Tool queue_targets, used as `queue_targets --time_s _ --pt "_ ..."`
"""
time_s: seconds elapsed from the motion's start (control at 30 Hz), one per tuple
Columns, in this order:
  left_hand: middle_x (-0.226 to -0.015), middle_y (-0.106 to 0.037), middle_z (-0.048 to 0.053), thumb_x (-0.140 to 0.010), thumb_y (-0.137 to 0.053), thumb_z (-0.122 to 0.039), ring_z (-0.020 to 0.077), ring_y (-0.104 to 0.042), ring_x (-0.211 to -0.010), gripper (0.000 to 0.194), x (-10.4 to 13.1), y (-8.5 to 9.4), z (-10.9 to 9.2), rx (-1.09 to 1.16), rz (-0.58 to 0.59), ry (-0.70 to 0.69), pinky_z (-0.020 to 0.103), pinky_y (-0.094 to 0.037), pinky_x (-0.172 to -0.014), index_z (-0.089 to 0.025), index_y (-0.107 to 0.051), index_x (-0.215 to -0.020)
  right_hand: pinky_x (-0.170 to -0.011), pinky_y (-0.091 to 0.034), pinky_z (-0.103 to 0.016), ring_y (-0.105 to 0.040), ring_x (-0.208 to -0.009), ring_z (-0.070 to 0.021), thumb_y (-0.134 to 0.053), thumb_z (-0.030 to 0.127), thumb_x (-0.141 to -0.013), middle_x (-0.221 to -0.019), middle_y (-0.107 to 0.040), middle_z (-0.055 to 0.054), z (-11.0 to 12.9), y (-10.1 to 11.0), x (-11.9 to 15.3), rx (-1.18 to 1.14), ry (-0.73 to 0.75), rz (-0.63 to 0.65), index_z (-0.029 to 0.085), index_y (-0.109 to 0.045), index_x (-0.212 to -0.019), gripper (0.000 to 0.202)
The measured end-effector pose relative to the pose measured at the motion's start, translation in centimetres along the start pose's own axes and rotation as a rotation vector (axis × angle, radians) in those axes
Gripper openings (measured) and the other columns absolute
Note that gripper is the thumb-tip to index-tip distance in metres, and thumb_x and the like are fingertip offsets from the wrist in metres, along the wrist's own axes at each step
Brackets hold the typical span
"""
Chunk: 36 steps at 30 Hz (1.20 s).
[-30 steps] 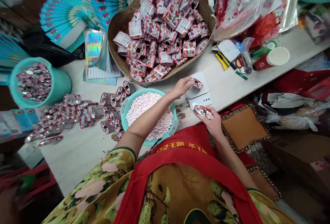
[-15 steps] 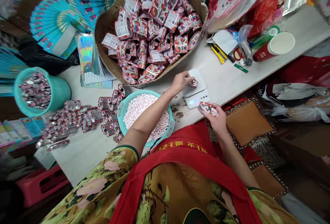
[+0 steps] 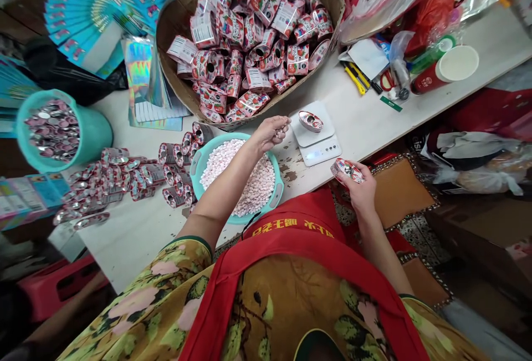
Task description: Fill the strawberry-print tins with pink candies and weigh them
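Note:
My left hand (image 3: 270, 132) hovers between the candy basin and the scale, its fingers curled closed; what is in them, if anything, is hidden. On the white digital scale (image 3: 318, 138) a red-and-pink pouch (image 3: 311, 121) stands with its oval mouth open upward. Over the table's front edge, my right hand (image 3: 362, 186) grips another open pouch (image 3: 348, 170) of the same kind. Small pale pink candies (image 3: 220, 175) fill the turquoise basin (image 3: 277, 194) below my left forearm.
A big cardboard box (image 3: 183, 92) of strawberry-printed pouches stands behind. More open pouches (image 3: 120, 178) cluster left, near a turquoise bucket (image 3: 93, 133). A paper cup (image 3: 430, 79) and a yellow cutter (image 3: 354, 79) lie right. Another person's arm (image 3: 68, 305) shows at lower left.
My left hand has drawn back leftward from the pouch on the scale, which now stands uncovered. My right hand with its pouch has shifted slightly right. The other person's arm has appeared.

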<state>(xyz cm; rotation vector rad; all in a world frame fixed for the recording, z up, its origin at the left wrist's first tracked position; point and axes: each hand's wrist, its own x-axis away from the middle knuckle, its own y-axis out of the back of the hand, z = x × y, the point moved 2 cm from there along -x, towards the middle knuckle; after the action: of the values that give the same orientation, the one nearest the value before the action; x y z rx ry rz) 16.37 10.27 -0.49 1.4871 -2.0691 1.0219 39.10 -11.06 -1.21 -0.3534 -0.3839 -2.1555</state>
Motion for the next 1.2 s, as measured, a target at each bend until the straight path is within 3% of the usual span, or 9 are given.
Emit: queue_targets --time_s 0.23,0.4,0.47,0.6,0.73,0.83,1.0,1.07,1.2 --pt "-0.055 -0.042 -0.007 -0.086 -0.07 -0.02 0.0039 -0.026 -0.04 0.019 -2.6 -2.4 0.6 -0.37 -0.055 -0.101 0.019 -0.013 -0.042 -0.016 -0.057 -0.073 -0.092 -0.06 -0.042 -0.074 -0.095 -0.0246 -0.093 0.044 -0.057 -0.105 -0.078 -0.01 -1.2 -0.1 -0.1 -0.009 -0.036 0.013 0.018 -0.072 -0.107 0.06" --pt "-0.075 -0.062 0.002 -0.085 -0.064 -0.018 0.0135 -0.054 -0.071 0.011 -5.2 -4.6 -0.1 -0.795 -0.009 -0.37 0.025 -0.04 -0.068 -0.015 -0.061 -0.075 -0.093 -0.06 -0.043 -0.075 -0.094 -0.0244 -0.093 0.044 -0.058 -0.105 -0.078 -0.01 -1.8 -0.1 -1.0 -0.028 -0.044 0.017 0.018 -0.073 -0.106 0.059" --pt "-0.084 -0.067 0.004 -0.083 -0.069 -0.021 0.0185 -0.057 -0.082 0.007 -6.0 -5.2 -0.3 -1.048 -0.026 -0.401 0.028 -0.039 -0.075 -0.017 -0.064 -0.081 -0.092 -0.06 -0.042 -0.074 -0.094 -0.0242 -0.093 0.043 -0.058 -0.105 -0.078 -0.01 -1.9 -0.1 -1.3 -0.032 -0.049 0.014 0.017 -0.073 -0.105 0.057" --pt "-0.09 -0.068 0.006 -0.08 -0.077 -0.032 0.0237 -0.057 -0.084 0.023 -6.6 -5.7 -0.3 -1.343 -0.087 -0.384 0.031 -0.034 -0.07 -0.02 -0.066 -0.096 -0.092 -0.06 -0.041 -0.074 -0.096 -0.0245 -0.093 0.043 -0.059 -0.105 -0.078 -0.01 -1.8 0.0 -1.8 -0.039 -0.056 0.004 0.018 -0.074 -0.105 0.057" --pt "-0.078 -0.064 0.002 -0.076 -0.082 -0.033 0.0197 -0.053 -0.075 0.025 -6.8 -5.4 -0.2 -1.243 -0.09 -0.449 0.03 -0.031 -0.066 -0.02 -0.063 -0.087 -0.093 -0.059 -0.041 -0.074 -0.097 -0.0245 -0.093 0.042 -0.058 -0.106 -0.078 -0.01 -1.7 0.0 -2.2 -0.048 -0.059 -0.004 0.018 -0.074 -0.106 0.057" --pt "-0.063 -0.052 -0.001 -0.083 -0.076 -0.039 0.0135 -0.044 -0.062 0.035 -7.1 -4.8 -0.3 -0.914 -0.09 -0.472 0.027 -0.03 -0.061 -0.018 -0.053 -0.066 -0.094 -0.059 -0.041 -0.074 -0.098 -0.0248 -0.093 0.042 -0.059 -0.107 -0.078 -0.011 -1.5 -0.1 -2.3 -0.04 -0.059 0.004 0.017 -0.074 -0.107 0.057" --pt "-0.05 -0.032 -0.007 -0.092 -0.062 -0.063 0.0065 -0.017 -0.041 0.054 -6.8 -4.0 -0.1 -0.376 -0.068 -0.176 0.024 -0.011 -0.045 -0.022 -0.042 -0.063 -0.097 -0.058 -0.042 -0.074 -0.1 -0.0248 -0.093 0.042 -0.058 -0.109 -0.078 -0.011 -1.3 -0.3 -2.3 -0.049 -0.055 0.01 0.017 -0.073 -0.107 0.059" --pt "-0.05 -0.035 -0.008 -0.094 -0.064 -0.054 0.0055 -0.019 -0.041 0.049 -6.1 -3.9 -0.1 -0.355 -0.021 -0.17 0.024 -0.01 -0.044 -0.021 -0.043 -0.066 -0.098 -0.058 -0.043 -0.074 -0.099 -0.0245 -0.094 0.042 -0.057 -0.108 -0.078 -0.01 -1.3 -0.3 -2.2 -0.066 -0.058 0.0 0.017 -0.073 -0.108 0.06" --pt "-0.054 -0.041 -0.007 -0.093 -0.067 -0.025 0.0052 -0.03 -0.047 0.027 -5.0 -3.7 -0.1 -0.468 0.052 -0.302 0.021 -0.018 -0.047 -0.016 -0.052 -0.072 -0.097 -0.059 -0.043 -0.074 -0.097 -0.0243 -0.095 0.042 -0.056 -0.106 -0.079 -0.01 -1.4 -0.1 -2.0 -0.07 -0.074 -0.012 0.017 -0.073 -0.106 0.061"
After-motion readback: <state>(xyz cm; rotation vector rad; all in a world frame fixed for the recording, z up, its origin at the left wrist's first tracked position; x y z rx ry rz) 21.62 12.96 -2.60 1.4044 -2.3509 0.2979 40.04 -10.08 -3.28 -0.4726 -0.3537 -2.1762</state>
